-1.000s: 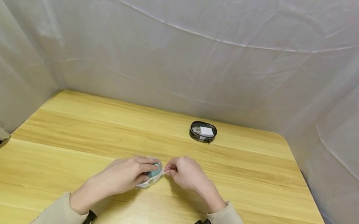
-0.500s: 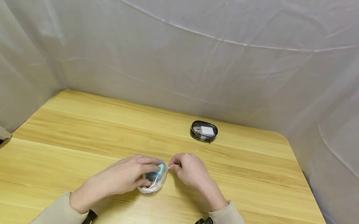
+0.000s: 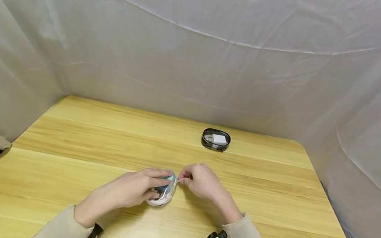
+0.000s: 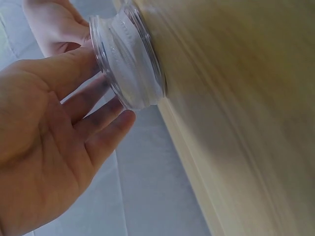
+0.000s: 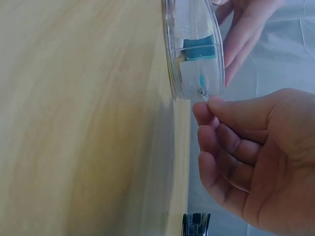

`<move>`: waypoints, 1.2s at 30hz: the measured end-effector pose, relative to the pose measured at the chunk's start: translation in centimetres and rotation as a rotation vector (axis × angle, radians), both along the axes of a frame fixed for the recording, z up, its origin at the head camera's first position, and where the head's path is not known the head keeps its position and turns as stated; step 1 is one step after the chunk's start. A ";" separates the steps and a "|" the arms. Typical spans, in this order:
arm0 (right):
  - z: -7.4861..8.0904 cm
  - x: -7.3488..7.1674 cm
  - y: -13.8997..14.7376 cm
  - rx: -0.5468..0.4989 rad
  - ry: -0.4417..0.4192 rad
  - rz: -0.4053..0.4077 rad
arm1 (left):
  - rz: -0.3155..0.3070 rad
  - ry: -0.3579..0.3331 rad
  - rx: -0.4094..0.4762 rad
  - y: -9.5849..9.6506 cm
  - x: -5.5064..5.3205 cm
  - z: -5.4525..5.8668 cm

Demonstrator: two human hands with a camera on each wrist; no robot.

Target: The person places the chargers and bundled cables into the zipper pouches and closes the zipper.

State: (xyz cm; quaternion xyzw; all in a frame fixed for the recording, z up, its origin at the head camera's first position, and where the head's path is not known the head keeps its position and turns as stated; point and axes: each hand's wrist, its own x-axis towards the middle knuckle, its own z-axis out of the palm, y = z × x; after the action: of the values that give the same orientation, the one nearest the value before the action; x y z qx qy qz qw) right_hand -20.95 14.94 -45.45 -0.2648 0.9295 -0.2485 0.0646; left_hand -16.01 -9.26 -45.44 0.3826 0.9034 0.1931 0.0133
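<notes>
A small clear zip pouch [image 3: 164,197] with white trim stands on the table, a teal item [image 5: 199,49] showing inside it. My left hand [image 3: 136,186] grips the pouch from the left, its fingers over the top and the thumb at the near side. Its fingertips touch the clear rim in the left wrist view. At the pouch's right end, my right hand [image 3: 202,182] pinches the small zipper pull [image 5: 204,93] between thumb and index finger, with the other fingers curled below. How far the zip is drawn is hard to tell.
Farther back on the wooden table [image 3: 94,144] lies a black-rimmed clear pouch [image 3: 215,140] holding a white plug-like block [image 3: 219,139]. Pale sheeting [image 3: 183,71] hangs behind the table and along both sides.
Over the last second the pouch has shifted slightly right and turned, showing more of its clear top. My right hand has moved a little up and right, still pinching the pull.
</notes>
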 end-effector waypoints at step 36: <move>0.4 0.0 0.5 -0.049 -0.145 0.142 | -0.005 -0.019 0.032 -0.4 -0.6 -0.1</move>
State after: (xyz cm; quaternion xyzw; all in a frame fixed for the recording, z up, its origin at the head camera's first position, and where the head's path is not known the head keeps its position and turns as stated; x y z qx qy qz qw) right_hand -20.91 15.46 -45.08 -0.3127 0.8949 -0.2844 0.1429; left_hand -16.60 -9.67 -45.52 0.3830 0.8991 0.2112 0.0163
